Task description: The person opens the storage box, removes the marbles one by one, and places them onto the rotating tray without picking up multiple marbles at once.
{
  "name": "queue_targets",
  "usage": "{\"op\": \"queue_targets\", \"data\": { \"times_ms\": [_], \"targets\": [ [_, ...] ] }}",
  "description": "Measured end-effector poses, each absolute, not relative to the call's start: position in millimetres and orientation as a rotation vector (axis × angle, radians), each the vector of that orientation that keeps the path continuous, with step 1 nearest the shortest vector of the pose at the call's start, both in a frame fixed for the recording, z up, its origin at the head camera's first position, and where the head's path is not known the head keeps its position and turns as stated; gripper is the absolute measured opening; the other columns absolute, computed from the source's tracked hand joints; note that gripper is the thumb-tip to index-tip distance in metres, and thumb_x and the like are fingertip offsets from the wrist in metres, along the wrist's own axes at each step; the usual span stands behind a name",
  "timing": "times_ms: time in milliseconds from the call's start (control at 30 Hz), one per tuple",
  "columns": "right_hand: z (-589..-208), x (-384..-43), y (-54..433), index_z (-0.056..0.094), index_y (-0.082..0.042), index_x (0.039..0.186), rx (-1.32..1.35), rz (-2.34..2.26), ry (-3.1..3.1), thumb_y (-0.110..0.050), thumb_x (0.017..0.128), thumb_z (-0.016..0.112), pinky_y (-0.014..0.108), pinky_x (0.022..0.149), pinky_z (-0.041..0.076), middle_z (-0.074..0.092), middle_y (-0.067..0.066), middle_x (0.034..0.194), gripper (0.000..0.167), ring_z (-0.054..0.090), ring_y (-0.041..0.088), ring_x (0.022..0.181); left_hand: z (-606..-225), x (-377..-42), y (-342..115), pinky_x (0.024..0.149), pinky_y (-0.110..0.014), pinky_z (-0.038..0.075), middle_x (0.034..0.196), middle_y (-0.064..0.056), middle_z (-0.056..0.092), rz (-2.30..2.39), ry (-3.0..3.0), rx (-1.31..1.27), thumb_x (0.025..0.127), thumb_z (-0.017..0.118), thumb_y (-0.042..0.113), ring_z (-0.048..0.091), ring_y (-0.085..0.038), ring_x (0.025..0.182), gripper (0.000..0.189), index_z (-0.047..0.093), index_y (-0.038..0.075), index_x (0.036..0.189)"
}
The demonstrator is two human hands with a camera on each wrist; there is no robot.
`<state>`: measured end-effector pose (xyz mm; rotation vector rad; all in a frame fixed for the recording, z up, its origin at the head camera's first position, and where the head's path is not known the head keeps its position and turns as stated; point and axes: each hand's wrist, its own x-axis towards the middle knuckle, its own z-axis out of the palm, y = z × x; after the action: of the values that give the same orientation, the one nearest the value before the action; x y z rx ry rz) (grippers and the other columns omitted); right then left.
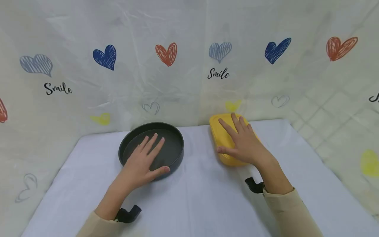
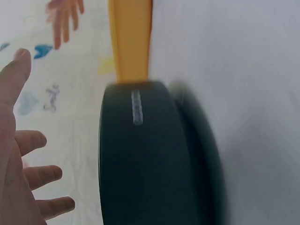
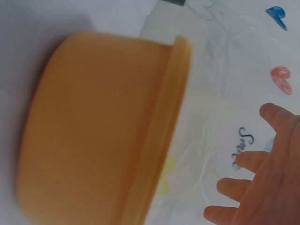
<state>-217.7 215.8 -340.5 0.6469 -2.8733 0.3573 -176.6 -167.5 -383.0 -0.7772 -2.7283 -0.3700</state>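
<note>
Worktop point(image 1: 192, 204): draped in white cloth point(image 1: 204, 191); probably better for lifting than for sliding, given cloth likely to drag and wrinkle.

Pan point(image 1: 170, 144): best taken, judging by shape, at the rim, thumb against one face and fingers against the other, then kept level. Dark, round, hollow side up, below the left grip point(image 1: 139, 166) and partly covered by it in the head view.

Box point(image 1: 223, 138): probably best spanned across the narrower width, pressing evenly to avoid buckling. Yellow, round-cornered, right of the pan and well apart from it, below the right grip point(image 1: 248, 144).

Left grip: best lowered straight before closing. Fingers spread, holding nothing; over the pan's near-left edge, apart from it in the left wrist view.

Right grip: best brought down with thumb and fingers astride the sides. Fingers spread, nothing held; above the box, not touching in the right wrist view.
</note>
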Motion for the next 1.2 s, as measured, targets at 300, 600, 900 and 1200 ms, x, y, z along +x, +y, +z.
{"op": "queue_targets", "data": {
  "times_ms": [300, 600, 900, 1200],
  "targets": [
    [-355.7, -212.2, 252.9, 0.015, -0.03, 0.161, 0.576, 0.366, -2.968, -0.071, 0.083, 0.063, 0.077, 0.109, 0.011, -0.003, 0.023, 0.165, 0.1, 0.003, 0.057, 0.147, -384.6, -191.4, -105.9, 0.114, -0.06, 0.031, 0.166, -0.008, 0.019, -0.409, -2.653, -0.997, 0.09, 0.045, 0.077, 0.019, -0.039, 0.151, 0.089, 0.021, 0.027, 0.16],
    [-368.3, -210.0, 273.0, 0.018, -0.03, 0.16, 0.63, 0.387, -2.991, -0.071, 0.08, 0.068, 0.077, 0.109, 0.012, -0.001, 0.022, 0.166, 0.104, 0.006, 0.059, 0.145, -390.8, -201.0, -56.6, 0.12, -0.053, 0.024, 0.167, -0.004, 0.013, -0.423, -2.672, -1.135, 0.091, 0.046, 0.075, 0.015, -0.037, 0.152, 0.089, 0.016, 0.028, 0.161],
    [-366.6, -211.0, 279.8, 0.022, -0.028, 0.16, 0.631, 0.388, -3.044, -0.075, 0.078, 0.066, 0.079, 0.106, 0.012, 0.004, 0.026, 0.164, 0.104, 0.005, 0.062, 0.143, -406.1, -221.5, -21.4, 0.117, -0.05, 0.031, 0.167, -0.005, 0.013, -0.563, -2.723, -1.192, 0.092, 0.044, 0.075, 0.023, -0.037, 0.15, 0.087, 0.015, 0.03, 0.16],
    [-365.7, -208.4, 287.6, 0.027, -0.024, 0.159, 0.627, 0.403, -3.047, -0.075, 0.079, 0.064, 0.08, 0.104, 0.015, 0.008, 0.03, 0.162, 0.101, 0.008, 0.065, 0.141, -407.9, -241.0, 4.5, 0.116, -0.046, 0.034, 0.167, -0.005, 0.014, -0.661, -2.793, -1.137, 0.09, 0.046, 0.075, 0.026, -0.026, 0.15, 0.087, 0.021, 0.03, 0.16]
  ]
}}
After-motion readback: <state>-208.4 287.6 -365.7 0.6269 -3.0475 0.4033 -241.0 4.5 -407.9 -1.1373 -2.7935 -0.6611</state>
